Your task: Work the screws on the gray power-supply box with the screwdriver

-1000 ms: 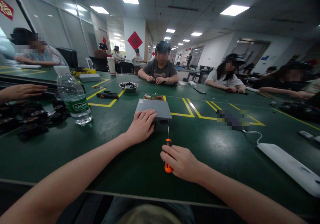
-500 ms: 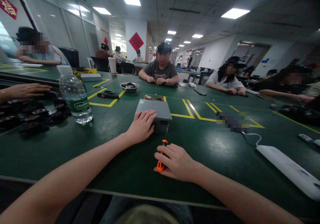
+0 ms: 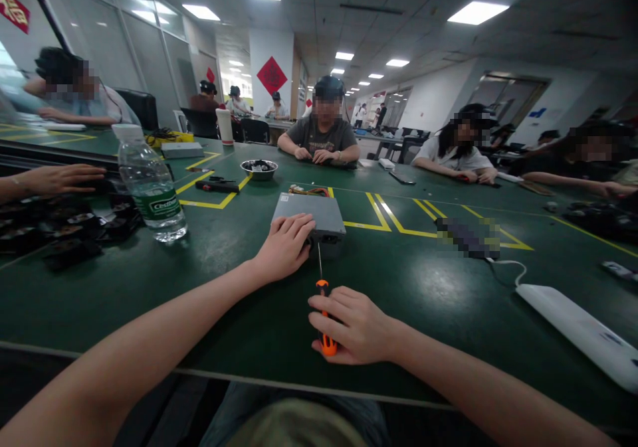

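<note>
A grey metal computer power supply (image 3: 323, 210) lies on the green table, its socket side facing me and its bundle of coloured wires at the far end. My left hand (image 3: 285, 246) grips its near left corner, fingers across the top and thumb down by the front face. In my right hand (image 3: 351, 324) is an orange and black screwdriver (image 3: 327, 342), held by the handle. Its thin shaft points away from me, and the tip is at the front face of the power supply. Whether the tip sits in a screw I cannot tell.
To the left stand a water bottle (image 3: 155, 198) and a heap of black parts (image 3: 70, 231), near another person's hand (image 3: 62, 180). A metal bowl (image 3: 258, 169) holds small pieces. A white power bank (image 3: 573, 327) with a cable lies right. Several people sit around the table.
The screwdriver's shaft has swung left along the front face of the power supply, and its handle end has shifted slightly right and nearer me. My left hand keeps its hold.
</note>
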Demonstrator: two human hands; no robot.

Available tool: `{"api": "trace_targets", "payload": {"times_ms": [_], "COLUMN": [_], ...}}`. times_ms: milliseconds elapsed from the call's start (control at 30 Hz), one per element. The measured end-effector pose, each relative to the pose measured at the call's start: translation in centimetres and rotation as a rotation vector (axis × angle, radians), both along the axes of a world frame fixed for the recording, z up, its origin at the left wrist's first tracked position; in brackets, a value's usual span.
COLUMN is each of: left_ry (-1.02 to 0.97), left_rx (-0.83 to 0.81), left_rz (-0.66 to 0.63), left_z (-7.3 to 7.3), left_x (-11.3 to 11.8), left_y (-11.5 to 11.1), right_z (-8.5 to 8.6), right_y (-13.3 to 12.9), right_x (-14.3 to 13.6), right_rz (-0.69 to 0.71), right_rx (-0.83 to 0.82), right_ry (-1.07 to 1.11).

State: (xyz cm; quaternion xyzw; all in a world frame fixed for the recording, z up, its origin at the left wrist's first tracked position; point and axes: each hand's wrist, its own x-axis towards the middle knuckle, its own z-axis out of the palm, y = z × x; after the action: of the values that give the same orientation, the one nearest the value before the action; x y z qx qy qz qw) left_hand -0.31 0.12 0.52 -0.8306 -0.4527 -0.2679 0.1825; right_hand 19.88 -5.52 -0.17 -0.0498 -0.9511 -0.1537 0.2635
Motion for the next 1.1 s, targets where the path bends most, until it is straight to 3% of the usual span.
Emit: {"api": "trace_targets", "payload": {"times_ms": [400,933,1100], "left_ry": [-0.001,0.002,-0.003], "left_rx": [-0.004,-0.010,-0.012], "left_rz": [-0.005,0.000,-0.005], "left_z": [0.00,0.09,-0.04], "left_x": [0.10,0.14,0.11], "left_y": [-0.01,-0.11,-0.02], "right_z": [0.23,-0.13,0.06], "right_y": [0.52,0.60,0.96], "right_x": [0.44,0.19,0.75], "right_rz": [-0.037,-0.091,-0.082], "right_rx": [-0.061,-0.096,-0.090], "right_ry": [0.085,-0.031,0.077]}}
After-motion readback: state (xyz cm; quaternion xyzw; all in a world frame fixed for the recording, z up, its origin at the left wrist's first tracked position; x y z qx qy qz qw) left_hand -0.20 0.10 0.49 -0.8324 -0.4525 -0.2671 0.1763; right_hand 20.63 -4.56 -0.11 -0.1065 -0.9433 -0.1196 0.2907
